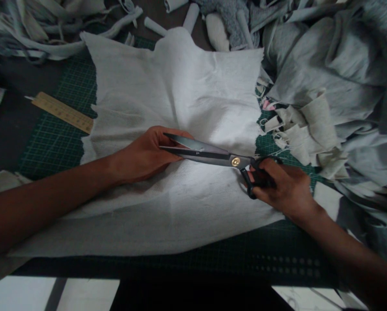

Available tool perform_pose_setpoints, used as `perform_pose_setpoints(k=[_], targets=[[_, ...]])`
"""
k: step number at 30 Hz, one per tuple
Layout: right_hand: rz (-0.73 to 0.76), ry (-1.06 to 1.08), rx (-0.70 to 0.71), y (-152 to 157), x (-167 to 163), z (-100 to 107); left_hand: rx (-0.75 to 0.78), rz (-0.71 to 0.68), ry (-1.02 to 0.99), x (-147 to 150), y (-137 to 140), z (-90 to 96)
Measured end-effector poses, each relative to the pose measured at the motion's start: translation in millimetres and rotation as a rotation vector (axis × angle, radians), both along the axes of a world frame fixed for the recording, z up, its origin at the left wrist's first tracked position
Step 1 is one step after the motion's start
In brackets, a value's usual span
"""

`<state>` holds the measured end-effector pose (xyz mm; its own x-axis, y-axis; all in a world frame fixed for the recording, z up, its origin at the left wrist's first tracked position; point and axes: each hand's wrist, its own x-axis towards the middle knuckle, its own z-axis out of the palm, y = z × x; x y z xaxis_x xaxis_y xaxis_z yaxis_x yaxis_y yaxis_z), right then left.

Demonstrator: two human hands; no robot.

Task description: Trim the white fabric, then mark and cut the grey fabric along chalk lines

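Observation:
A large piece of white cloth with frayed side edges lies rumpled across a green cutting mat. My right hand grips the black handles of a pair of fabric scissors, a brass-coloured screw at the pivot. The blades point left, slightly parted, above the cloth, with the tips in front of my left hand. That hand is closed on a raised fold of the cloth near its middle; the blades partly hide its fingertips. Whether the blades touch the cloth I cannot tell.
A wooden ruler sticks out from under the cloth's left edge. Small fabric scraps lie at the right, beside a heap of grey cloth. Twisted fabric strips and rolled pieces lie along the back.

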<state>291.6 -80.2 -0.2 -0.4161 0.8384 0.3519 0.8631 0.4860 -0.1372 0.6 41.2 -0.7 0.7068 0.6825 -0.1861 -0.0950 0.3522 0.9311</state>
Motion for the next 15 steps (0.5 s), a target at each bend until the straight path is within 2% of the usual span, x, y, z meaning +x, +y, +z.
perform_pose_setpoints(k=[6,15], targets=[[0.0,-0.035,-0.03,-0.2,-4.3,1.5,-0.048,-0.014,0.015,-0.1,-0.9,-1.3],[0.03,-0.029,-0.016,1.4,-4.2,2.0,-0.034,-0.034,0.022,-0.8,-0.1,-1.1]])
